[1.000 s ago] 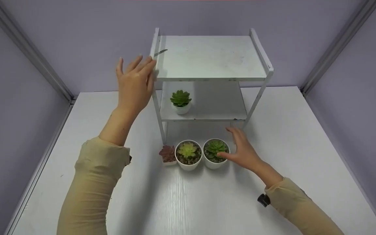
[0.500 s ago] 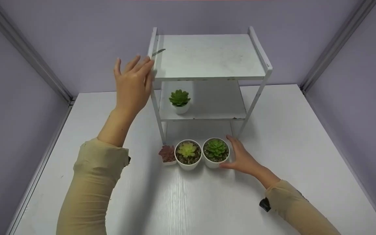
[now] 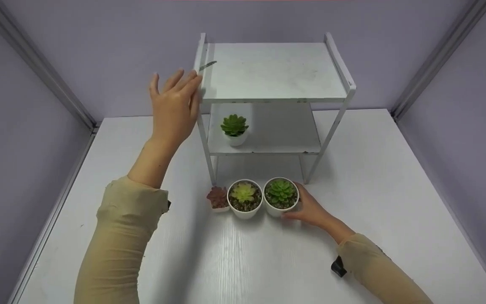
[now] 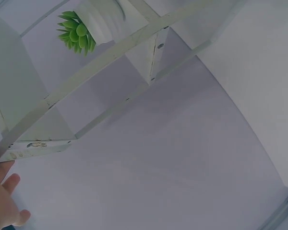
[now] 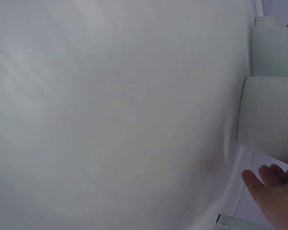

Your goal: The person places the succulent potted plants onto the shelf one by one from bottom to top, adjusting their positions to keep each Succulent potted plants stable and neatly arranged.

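Note:
My right hand (image 3: pixel 312 210) holds the rightmost white pot with a green succulent (image 3: pixel 281 192), thumb at its front and fingers curving behind the rim. In the right wrist view, several fingertips (image 5: pixel 253 181) show beside that pot's wall (image 5: pixel 271 112). A yellow-green succulent in a white pot (image 3: pixel 244 197) stands beside it, then a small reddish succulent (image 3: pixel 218 197) in a low white pot at the left end. My left hand (image 3: pixel 172 110) pinches the upper left front edge of the white shelf rack (image 3: pixel 274 71), its other fingers spread.
A small green potted succulent (image 3: pixel 235 130) sits at the left of the rack's middle shelf (image 3: pixel 283 139). The rack's right front leg (image 3: pixel 315 164) rises just behind my right hand. Pale walls (image 3: pixel 70 55) enclose the white table (image 3: pixel 133 253) at the back and sides.
My right hand has lowered from over the rightmost pot to its right side and closed around it. The left hand stays on the rack, and the pots have not moved.

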The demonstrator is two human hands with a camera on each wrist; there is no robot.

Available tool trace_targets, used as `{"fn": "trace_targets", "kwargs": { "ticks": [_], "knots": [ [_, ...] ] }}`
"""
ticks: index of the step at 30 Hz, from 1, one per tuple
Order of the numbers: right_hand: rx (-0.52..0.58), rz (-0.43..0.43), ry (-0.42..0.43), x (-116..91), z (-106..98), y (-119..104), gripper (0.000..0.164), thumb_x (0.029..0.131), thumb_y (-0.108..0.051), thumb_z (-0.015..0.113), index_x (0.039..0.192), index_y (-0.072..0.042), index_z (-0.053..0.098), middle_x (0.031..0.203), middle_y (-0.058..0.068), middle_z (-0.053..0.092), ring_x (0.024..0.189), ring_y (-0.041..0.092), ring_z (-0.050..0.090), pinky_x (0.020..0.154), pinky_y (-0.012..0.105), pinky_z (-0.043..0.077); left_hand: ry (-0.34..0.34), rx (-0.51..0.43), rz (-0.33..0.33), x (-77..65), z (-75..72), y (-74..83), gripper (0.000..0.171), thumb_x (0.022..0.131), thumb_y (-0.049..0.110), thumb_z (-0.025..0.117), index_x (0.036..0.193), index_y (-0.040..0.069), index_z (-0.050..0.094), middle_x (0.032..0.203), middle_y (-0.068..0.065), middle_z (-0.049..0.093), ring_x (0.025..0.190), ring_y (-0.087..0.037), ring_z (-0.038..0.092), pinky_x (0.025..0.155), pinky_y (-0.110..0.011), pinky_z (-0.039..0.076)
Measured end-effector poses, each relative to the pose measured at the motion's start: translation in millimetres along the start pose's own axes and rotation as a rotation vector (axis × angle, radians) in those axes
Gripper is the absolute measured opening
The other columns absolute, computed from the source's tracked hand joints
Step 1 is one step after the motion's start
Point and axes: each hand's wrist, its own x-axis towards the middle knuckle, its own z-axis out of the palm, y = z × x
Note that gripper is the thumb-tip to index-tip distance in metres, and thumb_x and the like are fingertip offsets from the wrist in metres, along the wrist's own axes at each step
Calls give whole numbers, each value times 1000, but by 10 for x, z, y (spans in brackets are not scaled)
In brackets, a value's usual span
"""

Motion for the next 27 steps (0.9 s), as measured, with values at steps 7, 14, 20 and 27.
{"fn": "trace_targets", "kwargs": {
  "ticks": [7,14,20,27],
  "knots": [
    [39,41,8,14,12,-11,96,66,-25,85,142,-4,30,140,17,44,131,35,42,106,51,34,5,11,7,6,-1,8,30,98,15,46,122,9,63,127,-6,61,128,-27,49,111,-59,14],
    [108,60,9,19,39,-5,95,67,-12,84,142,0,27,141,20,41,130,36,41,105,51,36,10,2,8,10,3,3,30,98,16,47,121,9,64,127,-6,61,128,-27,49,111,-58,14],
    [165,58,-1,24,85,12,103,64,-6,84,145,1,20,144,22,36,134,38,35,109,52,29,16,-2,9,2,14,-6,29,97,16,48,121,9,64,127,-6,61,128,-27,49,111,-58,14],
    [202,66,31,21,113,19,100,63,-10,86,143,-4,26,144,17,39,134,34,36,110,50,28,18,-1,7,5,25,-7,29,97,16,48,121,9,64,127,-6,61,128,-27,49,111,-58,13]
  ]
}}
